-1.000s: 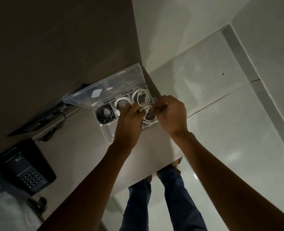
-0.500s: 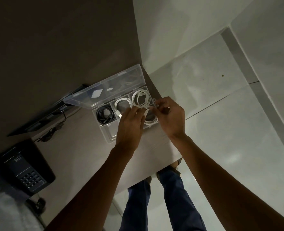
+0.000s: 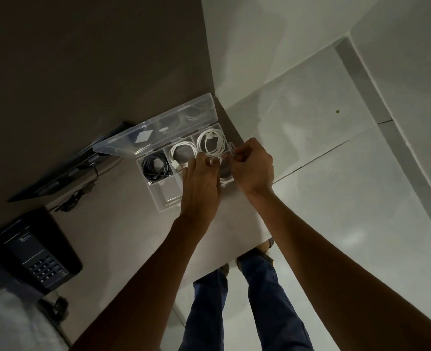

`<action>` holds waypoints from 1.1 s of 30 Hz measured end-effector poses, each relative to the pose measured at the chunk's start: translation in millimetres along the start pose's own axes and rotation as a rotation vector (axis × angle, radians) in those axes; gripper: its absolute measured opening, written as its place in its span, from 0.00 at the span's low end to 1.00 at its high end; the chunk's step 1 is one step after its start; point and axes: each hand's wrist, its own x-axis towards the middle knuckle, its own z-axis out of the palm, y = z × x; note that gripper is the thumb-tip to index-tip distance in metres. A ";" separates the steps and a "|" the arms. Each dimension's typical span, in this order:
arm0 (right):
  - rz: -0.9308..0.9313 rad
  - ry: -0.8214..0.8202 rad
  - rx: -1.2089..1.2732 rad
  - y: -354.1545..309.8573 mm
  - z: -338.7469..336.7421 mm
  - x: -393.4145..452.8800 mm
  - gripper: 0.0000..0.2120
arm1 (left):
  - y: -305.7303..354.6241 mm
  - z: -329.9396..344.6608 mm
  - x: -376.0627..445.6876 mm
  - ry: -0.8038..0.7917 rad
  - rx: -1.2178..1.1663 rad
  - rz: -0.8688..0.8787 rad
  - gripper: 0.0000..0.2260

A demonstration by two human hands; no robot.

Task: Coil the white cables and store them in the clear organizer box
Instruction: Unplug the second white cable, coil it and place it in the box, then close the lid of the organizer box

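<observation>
The clear organizer box [image 3: 165, 198] lies open on the table's far right corner, its lid [image 3: 156, 130] raised at the back. One coiled white cable [image 3: 212, 143] fills the back right compartment and another [image 3: 181, 154] the back middle one. A black cable coil [image 3: 155, 165] is in the back left compartment. My left hand [image 3: 201, 183] and my right hand [image 3: 252, 165] meet over the front right compartment, both pinching a third white cable [image 3: 215, 160]. The hands hide most of it.
A dark desk phone [image 3: 36, 252] sits at the table's left. A thin dark device [image 3: 60, 173] with black wires leans by the wall behind. The table edge [image 3: 247, 216] runs just under my wrists, with tiled floor and my legs below.
Both hands stayed over the front right compartment and shifted slightly, fingers working the white cable between them. Box and stored coils have not moved.
</observation>
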 end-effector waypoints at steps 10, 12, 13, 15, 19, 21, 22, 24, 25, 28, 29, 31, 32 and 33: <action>-0.358 0.013 -0.076 5.5 7.3 -13.5 0.22 | -9.0 -25.6 -5.4 0.278 -0.175 -0.028 0.11; -0.369 0.017 -0.090 5.0 7.6 -11.6 0.22 | -10.1 -38.6 -7.4 0.397 -0.094 -0.023 0.11; -0.368 0.009 -0.080 4.5 7.3 -10.0 0.21 | -12.5 -46.6 -7.7 0.467 -0.036 -0.039 0.13; -0.346 0.001 -0.025 3.6 5.5 -6.6 0.18 | -20.5 -65.7 -7.2 0.586 0.061 -0.089 0.19; -0.297 -0.003 0.058 6.9 -3.3 1.4 0.13 | -43.7 -92.3 -15.2 0.470 0.168 -0.093 0.22; -0.263 -0.038 0.147 10.9 -7.6 3.2 0.11 | -53.7 -98.6 -19.9 0.423 0.190 -0.051 0.17; -0.234 -0.056 0.194 12.9 -9.4 3.2 0.10 | -56.7 -100.4 -22.1 0.433 0.208 -0.019 0.14; -0.133 -0.092 0.280 15.6 -12.2 3.5 0.08 | -60.1 -99.0 -26.7 0.433 0.187 0.097 0.07; -0.052 -0.112 0.351 16.4 -14.0 5.0 0.08 | -60.0 -95.8 -29.6 0.391 0.144 0.174 0.05; 0.185 -0.175 0.655 15.1 -20.6 7.0 0.10 | -57.9 -77.1 -45.0 0.140 0.035 0.297 0.03; 0.204 -0.189 0.685 14.4 -21.8 5.2 0.11 | -56.8 -68.5 -50.4 0.059 0.029 0.282 0.04; 0.100 -0.174 0.543 13.9 -21.4 -2.6 0.12 | -53.7 -52.0 -59.3 -0.056 0.034 0.231 0.09; -0.014 -0.148 0.423 15.1 -20.6 -7.0 0.12 | -53.6 -46.2 -62.0 -0.079 0.023 0.217 0.11; -0.161 -0.122 0.295 16.6 -20.1 -10.5 0.14 | -55.2 -42.9 -62.7 -0.078 0.003 0.212 0.12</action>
